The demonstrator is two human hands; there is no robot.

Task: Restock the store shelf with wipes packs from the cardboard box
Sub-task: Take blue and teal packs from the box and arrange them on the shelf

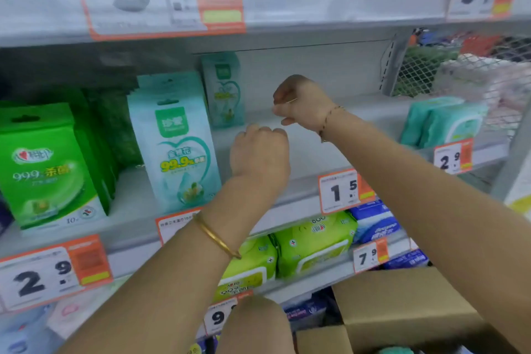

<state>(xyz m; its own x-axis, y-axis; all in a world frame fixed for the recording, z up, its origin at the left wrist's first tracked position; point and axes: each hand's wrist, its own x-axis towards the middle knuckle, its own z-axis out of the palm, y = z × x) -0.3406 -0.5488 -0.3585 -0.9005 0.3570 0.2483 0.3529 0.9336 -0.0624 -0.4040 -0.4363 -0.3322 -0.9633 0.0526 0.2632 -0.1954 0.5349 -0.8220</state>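
Light teal wipes packs stand upright in a row on the middle shelf, with another such pack further back. To their right the shelf is bare. My left hand hovers over that bare stretch with its fingers curled into a fist, back towards me. My right hand is higher and deeper in the same gap, fingers also curled. I see nothing in either hand, though the palms are hidden. The open cardboard box sits at the bottom right with something teal showing inside.
Green wipes packs fill the shelf's left end and flat teal packs lie at its right end. Price tags hang along the shelf edges. Lime green packs fill the shelf below. A wire mesh basket stands at the far right.
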